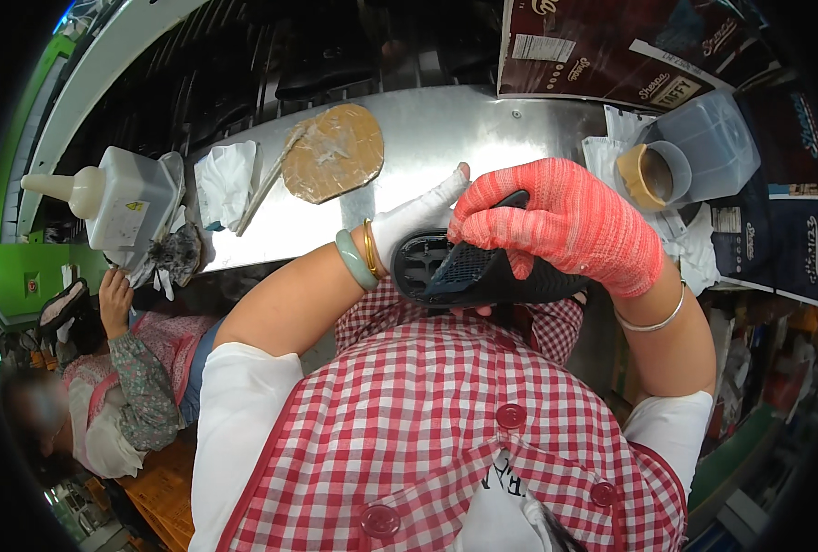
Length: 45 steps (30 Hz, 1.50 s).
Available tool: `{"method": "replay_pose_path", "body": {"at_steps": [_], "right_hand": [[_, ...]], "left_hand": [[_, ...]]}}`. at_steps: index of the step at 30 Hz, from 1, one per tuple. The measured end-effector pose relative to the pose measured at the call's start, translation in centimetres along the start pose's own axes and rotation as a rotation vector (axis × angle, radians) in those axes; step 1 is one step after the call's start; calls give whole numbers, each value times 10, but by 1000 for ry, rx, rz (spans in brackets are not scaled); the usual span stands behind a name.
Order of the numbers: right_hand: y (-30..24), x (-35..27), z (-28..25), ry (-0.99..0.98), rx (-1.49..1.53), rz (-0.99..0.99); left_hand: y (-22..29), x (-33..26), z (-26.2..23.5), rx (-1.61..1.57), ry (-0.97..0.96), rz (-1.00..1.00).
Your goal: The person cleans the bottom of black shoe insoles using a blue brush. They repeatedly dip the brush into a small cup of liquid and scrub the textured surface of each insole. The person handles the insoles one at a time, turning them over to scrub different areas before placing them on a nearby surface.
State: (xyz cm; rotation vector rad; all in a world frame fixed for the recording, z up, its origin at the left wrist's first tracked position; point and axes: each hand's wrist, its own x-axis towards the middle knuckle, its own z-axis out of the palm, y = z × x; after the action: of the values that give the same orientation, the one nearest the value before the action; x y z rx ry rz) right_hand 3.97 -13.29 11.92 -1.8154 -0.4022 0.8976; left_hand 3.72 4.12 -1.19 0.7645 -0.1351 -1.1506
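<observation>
- The black shoe piece [510, 283] sits in front of me at the near edge of the metal table [464, 124], its open, ribbed end to the left and a bluish mesh patch [461, 267] showing inside.
- My left hand [418, 223], in a white glove, is against that left end, thumb stretched out to the far right; my other fingers are hidden, so I cannot tell how they close.
- My right hand [556, 225], in a coral knitted glove, lies over the piece, fingers bent and thumb and forefinger tips drawn close together; I cannot tell what is between them.
- To the left on the table lie a brown taped disc [335, 156] with a stick [275, 177] across its left edge, white paper [227, 182] and a white nozzle bottle [125, 204].
- To the far right, a tan roll [637, 177] is just beside a clear container [717, 147].
- Well to the left is a co-worker [142, 377].
</observation>
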Motion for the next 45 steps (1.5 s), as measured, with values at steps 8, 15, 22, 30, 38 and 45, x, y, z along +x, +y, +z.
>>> {"method": "replay_pose_path", "body": {"at_steps": [8, 15, 22, 30, 38, 45], "right_hand": [[13, -14, -14, -11, 90, -6], [42, -42, -30, 88, 126, 36], [80, -99, -59, 524, 337, -220], [105, -120, -110, 1245, 155, -164], [131, -110, -117, 1235, 239, -72], [155, -113, -125, 1220, 276, -92]], "left_hand": [[7, -11, -1, -203, -50, -201], [12, -16, 9, -113, -25, -195], [24, -27, 3, -139, 86, 63], [24, -13, 7, -312, 151, 686], [-59, -26, 24, -651, 371, 280], [-52, -17, 30, -564, 338, 358]]}}
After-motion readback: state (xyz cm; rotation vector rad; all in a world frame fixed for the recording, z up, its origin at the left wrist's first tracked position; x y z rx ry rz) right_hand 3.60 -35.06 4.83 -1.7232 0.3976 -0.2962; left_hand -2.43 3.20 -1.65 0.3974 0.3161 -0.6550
